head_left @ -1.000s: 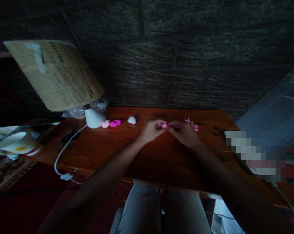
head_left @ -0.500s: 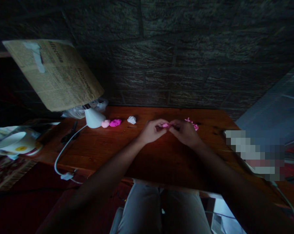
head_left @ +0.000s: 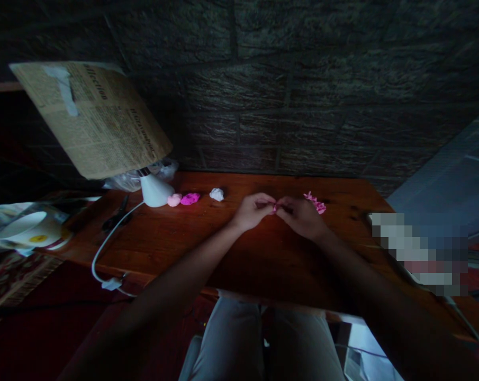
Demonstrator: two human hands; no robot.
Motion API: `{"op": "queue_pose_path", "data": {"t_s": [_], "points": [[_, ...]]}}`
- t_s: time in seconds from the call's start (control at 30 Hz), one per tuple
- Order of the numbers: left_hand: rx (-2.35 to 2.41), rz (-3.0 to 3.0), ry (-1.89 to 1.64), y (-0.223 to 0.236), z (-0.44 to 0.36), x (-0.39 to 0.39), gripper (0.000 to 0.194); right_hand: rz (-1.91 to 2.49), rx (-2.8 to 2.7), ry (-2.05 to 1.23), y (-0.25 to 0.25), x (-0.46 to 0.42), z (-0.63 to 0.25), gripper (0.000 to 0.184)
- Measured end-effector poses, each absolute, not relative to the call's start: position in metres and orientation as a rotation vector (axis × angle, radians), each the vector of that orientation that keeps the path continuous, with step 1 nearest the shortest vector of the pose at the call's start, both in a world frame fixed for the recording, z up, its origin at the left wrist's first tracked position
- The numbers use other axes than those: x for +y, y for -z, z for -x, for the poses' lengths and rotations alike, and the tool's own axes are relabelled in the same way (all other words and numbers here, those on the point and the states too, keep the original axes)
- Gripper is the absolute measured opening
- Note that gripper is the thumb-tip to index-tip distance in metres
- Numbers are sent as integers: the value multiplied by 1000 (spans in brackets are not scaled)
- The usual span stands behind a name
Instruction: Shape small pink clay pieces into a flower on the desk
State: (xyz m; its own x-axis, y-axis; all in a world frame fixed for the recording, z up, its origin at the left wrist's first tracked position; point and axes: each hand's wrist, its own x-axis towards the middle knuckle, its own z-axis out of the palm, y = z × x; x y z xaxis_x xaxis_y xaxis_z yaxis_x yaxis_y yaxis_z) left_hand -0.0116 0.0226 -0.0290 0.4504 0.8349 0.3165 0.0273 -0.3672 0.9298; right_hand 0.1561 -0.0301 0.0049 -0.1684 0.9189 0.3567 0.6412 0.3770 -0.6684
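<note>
Between the fingertips of both hands is a small piece of pink modelling clay (head_left: 274, 208), mostly covered by the fingers. My left hand (head_left: 253, 210) pinches it from the left, and my right hand (head_left: 300, 214) pinches it from the right. Just beyond my right hand, several small shaped pink clay pieces (head_left: 317, 204) lie in a cluster on the wooden table (head_left: 247, 264). To the left of my hands sit a white clay lump (head_left: 216, 194), a bright magenta lump (head_left: 190, 199) and a pale pink lump (head_left: 174, 199), the last two touching.
A lamp with a newspaper-print shade (head_left: 92, 116) and white base (head_left: 155, 191) stands at the back left, its cord (head_left: 98, 254) hanging over the front edge. Dark scissors (head_left: 116, 217) lie beside it. A white cup-like container (head_left: 28, 230) is far left. A blurred-out object (head_left: 417, 254) lies right.
The pink clay between my fingers shows less now, as the fingertips have closed further over it. Both hands stay in nearly the same place, and the view has shifted slightly.
</note>
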Motion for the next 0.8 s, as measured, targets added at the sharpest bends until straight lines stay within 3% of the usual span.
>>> {"op": "queue_pose_path", "data": {"t_s": [0.23, 0.43, 0.57, 0.8], "points": [[1053, -1974, -1161, 24, 30, 33, 11, 1255, -1572, -844, -9, -32, -154, 18], [1259, -2258, -967, 14, 38, 30, 17, 1213, -1376, -1029, -10, -31, -154, 21], [1240, -2361, -971, 12, 36, 27, 22, 1217, -1379, -1059, -9, -30, -153, 24], [912, -2339, -1350, -1, 28, 8, 17, 1236, -1286, -1093, -6, -27, -154, 23]]}}
